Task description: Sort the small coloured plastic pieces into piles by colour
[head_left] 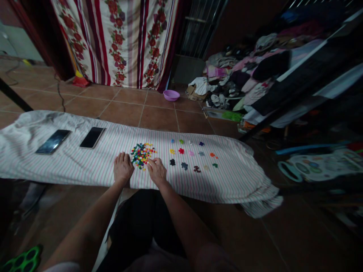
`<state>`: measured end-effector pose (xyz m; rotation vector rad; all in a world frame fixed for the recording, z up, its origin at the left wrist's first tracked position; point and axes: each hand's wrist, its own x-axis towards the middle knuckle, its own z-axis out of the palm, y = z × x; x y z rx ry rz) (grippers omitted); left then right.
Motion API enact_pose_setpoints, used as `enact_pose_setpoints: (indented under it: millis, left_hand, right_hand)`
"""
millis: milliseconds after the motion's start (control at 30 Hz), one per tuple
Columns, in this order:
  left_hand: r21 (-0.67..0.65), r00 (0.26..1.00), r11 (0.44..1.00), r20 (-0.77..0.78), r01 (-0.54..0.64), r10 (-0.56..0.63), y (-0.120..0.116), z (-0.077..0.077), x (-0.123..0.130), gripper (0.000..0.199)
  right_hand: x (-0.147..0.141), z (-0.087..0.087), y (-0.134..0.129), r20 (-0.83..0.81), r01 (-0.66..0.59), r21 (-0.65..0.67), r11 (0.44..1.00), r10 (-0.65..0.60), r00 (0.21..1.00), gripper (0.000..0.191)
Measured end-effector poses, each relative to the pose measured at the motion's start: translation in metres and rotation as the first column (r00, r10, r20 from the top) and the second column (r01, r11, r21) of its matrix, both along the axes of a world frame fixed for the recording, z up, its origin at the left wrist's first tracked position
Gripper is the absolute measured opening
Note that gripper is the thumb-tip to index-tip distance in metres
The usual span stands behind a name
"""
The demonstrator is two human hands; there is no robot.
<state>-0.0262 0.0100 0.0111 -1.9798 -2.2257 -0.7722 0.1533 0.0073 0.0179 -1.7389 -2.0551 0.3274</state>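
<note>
A mixed pile of small bead-like pieces [141, 154] in many colours lies on a striped cloth [113, 130]. My left hand [123, 166] rests flat on the cloth at the pile's left edge, fingers extended. At the lower right of the pile, my right hand [157, 170] has its thumb and fingertips pinched together; what is between them is too small to make out. To its right, little single-colour groups sit in rows, among them a red group [181, 151], a black group [172, 162], a pink group [191, 153] and a brown group [196, 169].
Two phones lie on the cloth's left part, a dark phone [53, 141] and a second phone [92, 137]. Beyond, a purple basin [171, 95] stands on the tiled floor near a flowered curtain [119, 45]. Heaped clothes [244, 75] fill the right background.
</note>
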Motion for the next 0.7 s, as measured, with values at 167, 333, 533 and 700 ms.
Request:
enact_pose_setpoints:
  millis: [167, 333, 533, 700]
  left_hand:
    - [-0.003, 1.0, 1.0, 0.0, 0.005, -0.005, 0.0, 0.0, 0.0, 0.037]
    - [-0.006, 1.0, 1.0, 0.012, 0.015, -0.015, 0.0, 0.0, -0.001, 0.037]
    - [0.018, 1.0, 1.0, 0.018, 0.008, -0.008, 0.0, -0.002, -0.001, 0.035]
    - [0.005, 1.0, 1.0, 0.023, 0.007, -0.007, 0.0, 0.0, 0.0, 0.034]
  right_hand:
    - [0.0, 0.003, -0.002, 0.002, -0.01, -0.014, 1.0, 0.01, 1.0, 0.034]
    - [-0.002, 0.008, -0.004, 0.027, -0.045, -0.031, 0.999, 0.045, 0.999, 0.035]
    - [-0.002, 0.003, -0.003, 0.02, -0.031, 0.006, 1.0, 0.031, 0.999, 0.026]
    - [0.0, -0.004, -0.003, -0.024, -0.033, 0.064, 0.997, 0.034, 0.999, 0.018]
